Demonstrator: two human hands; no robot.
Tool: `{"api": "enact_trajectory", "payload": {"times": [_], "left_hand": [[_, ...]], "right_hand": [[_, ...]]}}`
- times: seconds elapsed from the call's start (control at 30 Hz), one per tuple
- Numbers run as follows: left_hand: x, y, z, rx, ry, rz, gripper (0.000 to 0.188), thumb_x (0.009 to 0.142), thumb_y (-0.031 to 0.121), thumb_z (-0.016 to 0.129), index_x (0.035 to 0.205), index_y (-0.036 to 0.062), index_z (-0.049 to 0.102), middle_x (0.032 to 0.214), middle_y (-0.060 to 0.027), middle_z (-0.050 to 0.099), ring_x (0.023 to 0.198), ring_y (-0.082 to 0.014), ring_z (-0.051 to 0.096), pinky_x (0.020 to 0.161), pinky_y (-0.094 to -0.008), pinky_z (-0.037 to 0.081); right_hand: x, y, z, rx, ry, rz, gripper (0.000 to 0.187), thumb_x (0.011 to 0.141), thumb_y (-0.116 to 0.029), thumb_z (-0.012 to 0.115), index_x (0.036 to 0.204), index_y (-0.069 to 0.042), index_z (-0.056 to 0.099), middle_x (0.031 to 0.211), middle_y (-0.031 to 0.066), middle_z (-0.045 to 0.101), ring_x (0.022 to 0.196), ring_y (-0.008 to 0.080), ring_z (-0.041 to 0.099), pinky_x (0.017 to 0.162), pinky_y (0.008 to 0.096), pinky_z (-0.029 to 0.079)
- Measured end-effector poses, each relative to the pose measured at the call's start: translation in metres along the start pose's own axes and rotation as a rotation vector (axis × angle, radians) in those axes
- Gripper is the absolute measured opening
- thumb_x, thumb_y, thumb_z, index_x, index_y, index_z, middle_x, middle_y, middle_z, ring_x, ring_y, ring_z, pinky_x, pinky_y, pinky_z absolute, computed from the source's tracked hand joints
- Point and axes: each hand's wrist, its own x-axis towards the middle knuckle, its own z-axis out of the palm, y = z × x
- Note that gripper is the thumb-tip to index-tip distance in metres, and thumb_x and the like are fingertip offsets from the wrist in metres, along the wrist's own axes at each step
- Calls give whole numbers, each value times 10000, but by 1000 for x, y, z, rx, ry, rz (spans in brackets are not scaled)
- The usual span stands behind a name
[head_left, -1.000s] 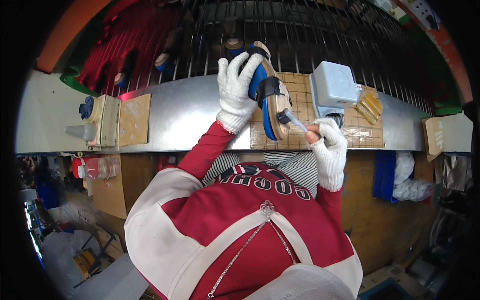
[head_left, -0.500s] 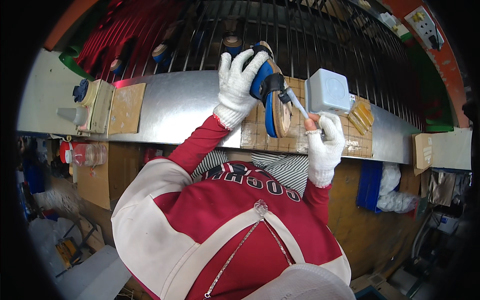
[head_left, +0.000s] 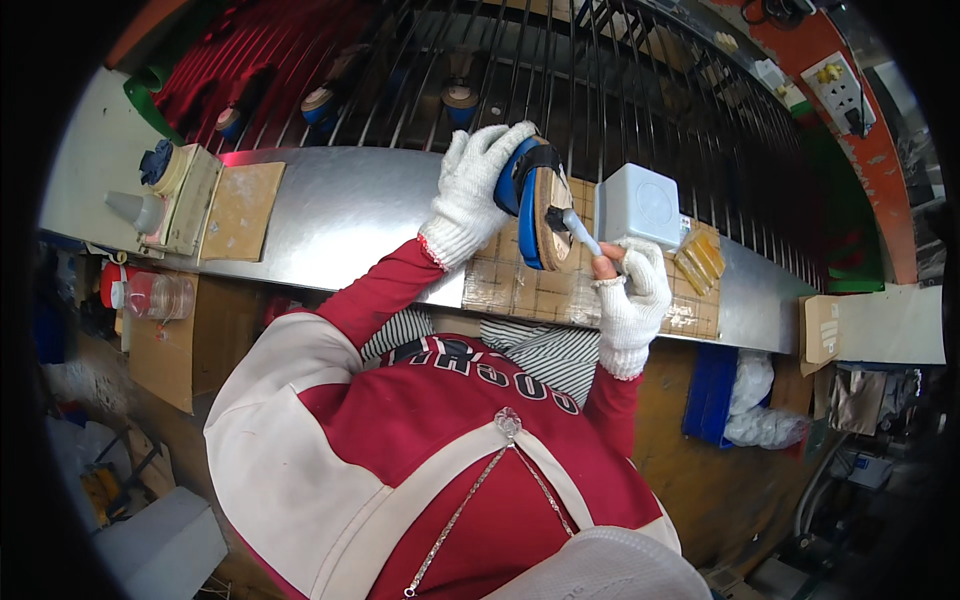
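My left hand (head_left: 470, 190), in a white knit glove, is closed round a blue shoe form (head_left: 533, 237) with a black strap and a tan underside turned up and to the right. Pinched in my gloved right hand (head_left: 638, 300) is a small brush (head_left: 582, 232) with a pale handle. Bare fingertips show at that pinch. The brush's head touches a dark strap end on the tan underside. Beneath the hands lies a tape-covered cardboard mat (head_left: 500, 278). A light grey, square-sided container (head_left: 640, 205) stands just beyond my right hand, beside amber-coloured strips (head_left: 700, 262).
Metal rods (head_left: 570, 90) run along the far side of the steel bench (head_left: 340, 210), with several blue shoe forms (head_left: 460, 103) on them. At left stand a machine box (head_left: 190, 205) and a cardboard piece (head_left: 240, 212). A socket panel (head_left: 838, 90) is at far right.
The brush has moved from the strap's outer end onto the tan underside. The shoe form has turned slightly, showing more of its underside. The whole view has shifted a little.
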Motion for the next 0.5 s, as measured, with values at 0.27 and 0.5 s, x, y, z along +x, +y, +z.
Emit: {"api": "enact_trajectory", "payload": {"times": [0.27, 0.5], "left_hand": [[-6, -1, 10, -229, -297, -218, 965, 621, 214, 932, 1456, 161, 452, 1334, -135, 562, 1241, -328, 562, 1082, -427, 453], [2, 14, -25, -684, -826, -405, 955, 577, 251, 974, 1370, -8, 510, 1303, -169, 636, 1233, -297, 600, 1088, -389, 460]], "right_hand": [[18, -4, -5, -64, 0, -163, 174, 820, -74, 795, 969, 4, 748, 930, 59, 620, 809, 136, 586, 682, 258, 452], [52, -2, -5, -17, -83, -270, 188, 814, -64, 793, 986, -4, 745, 944, 75, 642, 850, 167, 609, 727, 280, 476]]}}
